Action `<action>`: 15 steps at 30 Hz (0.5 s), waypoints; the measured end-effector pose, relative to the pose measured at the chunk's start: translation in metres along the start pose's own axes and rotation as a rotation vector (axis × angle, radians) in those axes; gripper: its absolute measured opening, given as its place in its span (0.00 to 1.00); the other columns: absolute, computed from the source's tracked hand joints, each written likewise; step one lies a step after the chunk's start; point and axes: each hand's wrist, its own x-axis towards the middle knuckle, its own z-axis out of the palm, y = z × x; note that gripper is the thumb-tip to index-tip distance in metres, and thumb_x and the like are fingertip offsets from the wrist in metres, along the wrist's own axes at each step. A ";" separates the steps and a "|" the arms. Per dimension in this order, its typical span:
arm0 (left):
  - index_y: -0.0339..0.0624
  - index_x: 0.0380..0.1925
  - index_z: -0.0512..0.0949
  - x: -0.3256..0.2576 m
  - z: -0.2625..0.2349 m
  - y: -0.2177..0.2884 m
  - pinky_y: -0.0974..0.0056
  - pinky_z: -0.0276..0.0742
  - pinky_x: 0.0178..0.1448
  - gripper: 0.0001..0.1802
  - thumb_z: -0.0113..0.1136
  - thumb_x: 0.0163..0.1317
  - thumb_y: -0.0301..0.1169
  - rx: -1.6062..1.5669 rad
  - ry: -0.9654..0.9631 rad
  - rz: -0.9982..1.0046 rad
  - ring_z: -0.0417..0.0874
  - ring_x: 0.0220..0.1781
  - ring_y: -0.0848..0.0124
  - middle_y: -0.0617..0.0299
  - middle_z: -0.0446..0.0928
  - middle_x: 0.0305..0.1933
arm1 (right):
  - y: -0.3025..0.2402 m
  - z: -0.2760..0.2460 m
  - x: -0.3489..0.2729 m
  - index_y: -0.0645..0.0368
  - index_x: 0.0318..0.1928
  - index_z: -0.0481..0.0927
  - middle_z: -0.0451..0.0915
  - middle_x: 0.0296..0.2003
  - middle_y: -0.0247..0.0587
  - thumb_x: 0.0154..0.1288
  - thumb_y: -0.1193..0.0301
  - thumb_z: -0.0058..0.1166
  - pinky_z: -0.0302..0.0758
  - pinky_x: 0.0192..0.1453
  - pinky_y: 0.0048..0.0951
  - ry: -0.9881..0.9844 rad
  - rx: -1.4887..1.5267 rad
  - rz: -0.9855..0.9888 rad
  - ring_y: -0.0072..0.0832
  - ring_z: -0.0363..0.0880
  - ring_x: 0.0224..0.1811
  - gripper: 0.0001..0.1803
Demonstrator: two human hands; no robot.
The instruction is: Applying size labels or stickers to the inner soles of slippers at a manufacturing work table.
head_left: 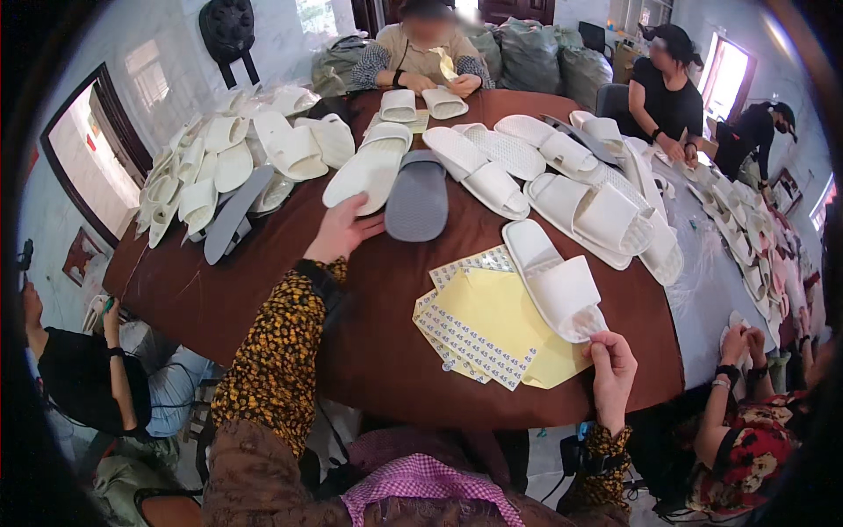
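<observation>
Two hands [345,230] at white slippers [527,246] over a brown tabletop [369,369]

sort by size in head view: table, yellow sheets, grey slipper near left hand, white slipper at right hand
1. Table
2. Yellow sheets
3. White slipper
4. Grey slipper; nearness may swell the white one

Brown surface [373,307], white slippers [496,186]
Sticker sheets [479,318] lie left of the right fingers [607,344], a grey slipper [417,200] beside the left fingers [371,227].
</observation>
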 end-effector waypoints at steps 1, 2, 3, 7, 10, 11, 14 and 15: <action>0.38 0.60 0.63 -0.002 0.010 -0.005 0.43 0.74 0.56 0.24 0.53 0.65 0.31 -0.001 -0.007 -0.001 0.76 0.54 0.44 0.48 0.71 0.57 | 0.000 0.000 0.000 0.65 0.41 0.77 0.77 0.30 0.30 0.68 0.79 0.48 0.69 0.40 0.17 -0.005 0.008 -0.011 0.15 0.72 0.34 0.05; 0.37 0.60 0.63 -0.004 0.021 -0.009 0.43 0.75 0.55 0.25 0.55 0.65 0.32 0.034 -0.014 -0.024 0.76 0.53 0.44 0.48 0.71 0.57 | 0.000 -0.001 0.000 0.65 0.41 0.77 0.77 0.30 0.30 0.68 0.79 0.48 0.69 0.40 0.17 -0.009 0.018 -0.023 0.15 0.72 0.34 0.05; 0.36 0.60 0.63 -0.005 0.029 -0.012 0.43 0.75 0.54 0.25 0.56 0.64 0.32 0.066 -0.012 -0.055 0.77 0.52 0.45 0.48 0.72 0.57 | 0.001 -0.002 0.000 0.65 0.41 0.77 0.77 0.30 0.30 0.68 0.79 0.48 0.69 0.40 0.17 -0.007 0.013 -0.021 0.15 0.72 0.34 0.05; 0.34 0.55 0.70 -0.022 0.045 -0.012 0.50 0.79 0.51 0.22 0.57 0.63 0.32 0.219 -0.007 0.032 0.80 0.49 0.51 0.49 0.77 0.50 | 0.002 -0.003 0.001 0.65 0.41 0.77 0.77 0.30 0.30 0.68 0.79 0.48 0.69 0.40 0.18 -0.028 -0.005 -0.042 0.15 0.72 0.34 0.06; 0.33 0.51 0.73 -0.041 0.046 -0.007 0.56 0.83 0.39 0.19 0.58 0.60 0.28 0.359 -0.010 0.159 0.84 0.40 0.58 0.53 0.80 0.44 | 0.002 -0.004 0.000 0.65 0.41 0.77 0.77 0.30 0.30 0.68 0.79 0.48 0.69 0.40 0.18 -0.028 0.015 -0.031 0.15 0.72 0.34 0.06; 0.33 0.51 0.73 -0.047 0.046 -0.005 0.56 0.83 0.39 0.19 0.58 0.60 0.28 0.362 -0.018 0.169 0.84 0.40 0.58 0.53 0.80 0.44 | 0.002 -0.004 0.000 0.65 0.41 0.77 0.77 0.30 0.30 0.67 0.79 0.48 0.69 0.41 0.18 -0.025 0.026 -0.024 0.15 0.72 0.34 0.06; 0.31 0.49 0.73 -0.067 0.040 0.005 0.57 0.81 0.40 0.19 0.59 0.58 0.28 0.636 0.000 0.394 0.84 0.38 0.59 0.50 0.80 0.44 | 0.003 -0.003 -0.001 0.65 0.41 0.77 0.77 0.30 0.30 0.67 0.79 0.48 0.69 0.41 0.18 -0.027 0.015 -0.031 0.15 0.72 0.34 0.06; 0.31 0.49 0.73 -0.075 0.036 0.009 0.57 0.80 0.43 0.19 0.58 0.58 0.27 1.052 -0.043 0.677 0.83 0.39 0.56 0.46 0.78 0.47 | 0.003 -0.004 -0.001 0.65 0.41 0.77 0.77 0.30 0.30 0.67 0.79 0.48 0.69 0.41 0.18 -0.032 0.016 -0.034 0.15 0.72 0.34 0.06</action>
